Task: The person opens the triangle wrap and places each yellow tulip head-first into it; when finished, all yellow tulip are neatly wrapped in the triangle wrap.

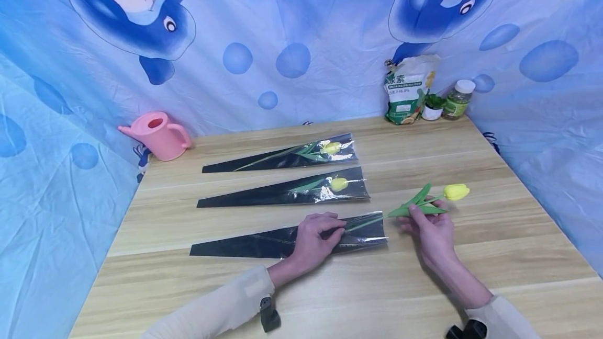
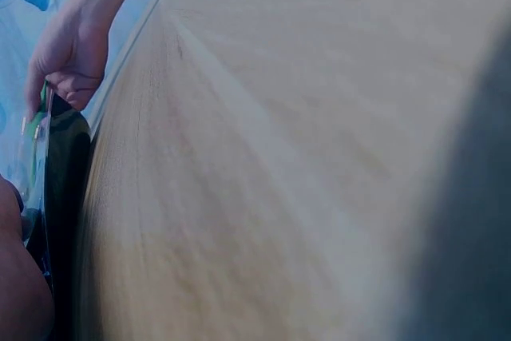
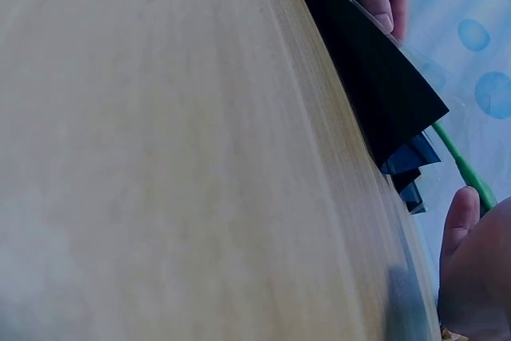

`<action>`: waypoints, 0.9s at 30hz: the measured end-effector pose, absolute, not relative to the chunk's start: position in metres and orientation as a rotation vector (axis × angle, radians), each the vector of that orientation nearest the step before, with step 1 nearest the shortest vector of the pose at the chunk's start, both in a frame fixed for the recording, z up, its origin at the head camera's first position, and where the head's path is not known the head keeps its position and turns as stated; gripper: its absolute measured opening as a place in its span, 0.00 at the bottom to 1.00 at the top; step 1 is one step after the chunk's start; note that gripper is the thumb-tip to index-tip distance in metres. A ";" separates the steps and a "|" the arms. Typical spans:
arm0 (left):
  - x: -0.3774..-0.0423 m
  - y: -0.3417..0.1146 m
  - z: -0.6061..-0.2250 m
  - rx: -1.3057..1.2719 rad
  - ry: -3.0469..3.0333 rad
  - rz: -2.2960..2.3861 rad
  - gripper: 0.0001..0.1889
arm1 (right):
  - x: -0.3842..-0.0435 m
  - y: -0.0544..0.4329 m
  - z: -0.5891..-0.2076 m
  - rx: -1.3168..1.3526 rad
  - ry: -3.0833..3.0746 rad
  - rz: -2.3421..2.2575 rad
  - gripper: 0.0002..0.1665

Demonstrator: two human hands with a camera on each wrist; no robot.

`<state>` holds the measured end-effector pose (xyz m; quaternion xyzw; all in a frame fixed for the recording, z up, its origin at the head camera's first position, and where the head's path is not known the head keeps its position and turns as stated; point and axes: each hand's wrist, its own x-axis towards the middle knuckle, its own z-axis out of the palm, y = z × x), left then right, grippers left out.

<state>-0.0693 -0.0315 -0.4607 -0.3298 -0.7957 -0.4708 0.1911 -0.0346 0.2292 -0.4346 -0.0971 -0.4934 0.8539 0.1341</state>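
My right hand (image 1: 433,229) holds an artificial yellow tulip (image 1: 456,192) by its green leaves and stem, right of the nearest flower sleeve. The tulip's stem runs leftward into the wide mouth of that black-backed, clear-fronted sleeve (image 1: 245,246). At the sleeve's upper part my left hand (image 1: 316,237) pinches the clear film with thumb and forefinger, close to the stem's lower end. Whether those fingers also touch the stem, I cannot tell. In the right wrist view the green stem (image 3: 453,153) passes the black sleeve (image 3: 375,77) beside my right thumb.
Farther back lie two more sleeves (image 1: 245,200) (image 1: 221,167), each with a yellow tulip inside. A pink watering can (image 1: 162,137) stands at the back left. A green-and-white bag (image 1: 407,93), a small potted plant (image 1: 432,109) and a lidded jar (image 1: 458,101) stand at the back right.
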 end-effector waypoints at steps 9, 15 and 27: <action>-0.069 -0.030 -0.462 -0.920 -2.234 -1.337 0.10 | -0.032 0.230 -0.432 -0.338 -1.462 2.482 0.24; -0.070 -0.030 -0.461 -0.921 -2.221 -1.327 0.10 | -0.031 0.228 -0.432 -0.316 -1.476 2.492 0.21; -0.072 -0.030 -0.461 -0.902 -2.232 -1.315 0.10 | -0.028 0.227 -0.436 -0.438 -1.492 2.477 0.20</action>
